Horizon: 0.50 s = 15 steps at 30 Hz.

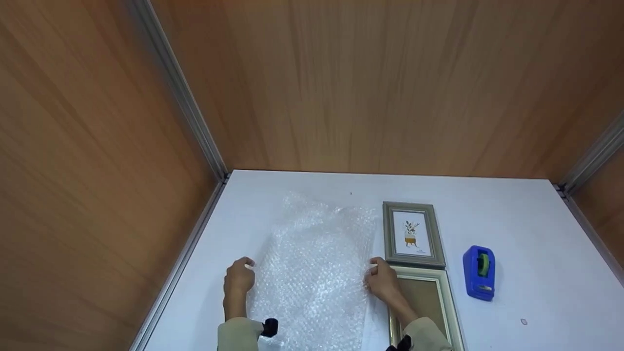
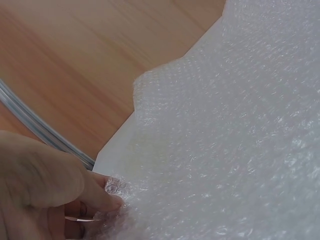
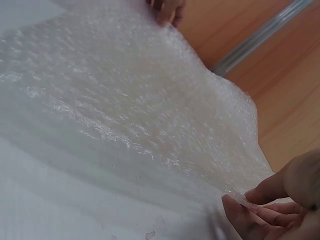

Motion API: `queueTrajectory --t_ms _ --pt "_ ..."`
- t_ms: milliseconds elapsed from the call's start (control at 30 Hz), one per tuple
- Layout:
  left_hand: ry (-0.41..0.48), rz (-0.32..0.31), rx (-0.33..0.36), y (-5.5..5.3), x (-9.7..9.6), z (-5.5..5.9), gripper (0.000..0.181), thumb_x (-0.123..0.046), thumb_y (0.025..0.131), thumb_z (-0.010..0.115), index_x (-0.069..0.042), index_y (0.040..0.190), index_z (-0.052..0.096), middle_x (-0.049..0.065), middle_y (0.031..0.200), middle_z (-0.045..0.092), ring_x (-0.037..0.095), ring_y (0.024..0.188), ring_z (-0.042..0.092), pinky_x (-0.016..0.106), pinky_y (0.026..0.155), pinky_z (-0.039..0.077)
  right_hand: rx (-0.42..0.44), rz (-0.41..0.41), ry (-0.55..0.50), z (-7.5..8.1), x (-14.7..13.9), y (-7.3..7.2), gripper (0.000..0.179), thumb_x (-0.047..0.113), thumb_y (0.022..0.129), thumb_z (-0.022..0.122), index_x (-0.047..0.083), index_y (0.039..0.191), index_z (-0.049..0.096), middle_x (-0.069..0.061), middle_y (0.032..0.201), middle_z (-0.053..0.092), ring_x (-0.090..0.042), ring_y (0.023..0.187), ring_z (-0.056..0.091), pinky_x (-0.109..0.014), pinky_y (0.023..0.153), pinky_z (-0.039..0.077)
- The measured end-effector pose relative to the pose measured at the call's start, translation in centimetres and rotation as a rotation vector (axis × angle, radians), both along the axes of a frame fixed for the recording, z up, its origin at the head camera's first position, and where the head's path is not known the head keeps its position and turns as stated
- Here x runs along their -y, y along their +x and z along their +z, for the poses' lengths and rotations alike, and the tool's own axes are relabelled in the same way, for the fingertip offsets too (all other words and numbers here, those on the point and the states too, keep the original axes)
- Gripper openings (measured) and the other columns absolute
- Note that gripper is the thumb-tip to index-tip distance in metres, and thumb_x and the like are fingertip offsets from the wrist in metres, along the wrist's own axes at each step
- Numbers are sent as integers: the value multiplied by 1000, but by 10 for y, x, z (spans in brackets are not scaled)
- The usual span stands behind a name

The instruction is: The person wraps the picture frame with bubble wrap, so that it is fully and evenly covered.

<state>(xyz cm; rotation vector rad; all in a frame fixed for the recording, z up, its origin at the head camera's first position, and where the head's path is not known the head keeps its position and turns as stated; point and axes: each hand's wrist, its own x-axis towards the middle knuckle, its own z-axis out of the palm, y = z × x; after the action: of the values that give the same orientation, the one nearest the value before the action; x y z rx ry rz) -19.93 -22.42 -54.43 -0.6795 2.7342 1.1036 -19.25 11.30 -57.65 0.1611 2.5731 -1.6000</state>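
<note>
1. The left hand [image 1: 240, 277] is at the left edge of the bubble wrap [image 1: 314, 263], its forearm rising almost straight from the near side of the desk [image 1: 497, 214].
2. In the left wrist view, its thumb and fingers [image 2: 100, 192] are drawn together, pinching a crumpled bit of that edge; the gap between them is all but closed.
3. The right hand [image 1: 381, 280] is at the opposite edge, roughly level with the left, its forearm slanting inward from the lower right.
4. Its thumb and forefinger nip the thin margin of the sheet in the right wrist view, with the other fingers bent beneath.
5. The bubble wrap lies lengthwise between the two hands, left of centre on the desk, its far end ragged and reaching well past the fingertips.
6. The right forearm passes over the pale frame [image 1: 425, 295]; whether it touches is unclear.
7. Just beyond that, the grey frame [image 1: 439, 234] with a plant print lies flat, near the sheet's right side.
8. A blue tape dispenser [image 1: 479, 282] stands farther right, apart from both hands.
9. Light sleeves [image 1: 239, 335] cover both forearms up to just short of the wrists.
</note>
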Motion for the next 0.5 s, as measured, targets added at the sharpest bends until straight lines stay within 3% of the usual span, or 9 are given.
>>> queueTrajectory --t_ms 267,400,500 --pt "-24 -3 -25 0 2 -5 33 -2 88 42 1 118 55 24 107 60 29 76 59 36 57 47 24 3 27 1 2 3 42 -2 83 56 -9 123 45 -10 85 58 -15 65 56 -27 54 48" --pt "-77 -2 -55 1 1 -8 33 -10 91 48 2 122 52 25 111 57 37 92 57 47 72 46 11 -15 50 3 -1 4 44 2 81 59 -9 122 45 -11 89 59 -16 68 57 -29 57 49" --pt "-114 8 -80 0 -2 -9 39 -17 91 51 3 124 50 28 116 51 45 107 47 56 83 39 -8 -38 70 6 -5 4 46 6 81 61 -8 123 46 -13 95 59 -19 77 60 -32 63 50"
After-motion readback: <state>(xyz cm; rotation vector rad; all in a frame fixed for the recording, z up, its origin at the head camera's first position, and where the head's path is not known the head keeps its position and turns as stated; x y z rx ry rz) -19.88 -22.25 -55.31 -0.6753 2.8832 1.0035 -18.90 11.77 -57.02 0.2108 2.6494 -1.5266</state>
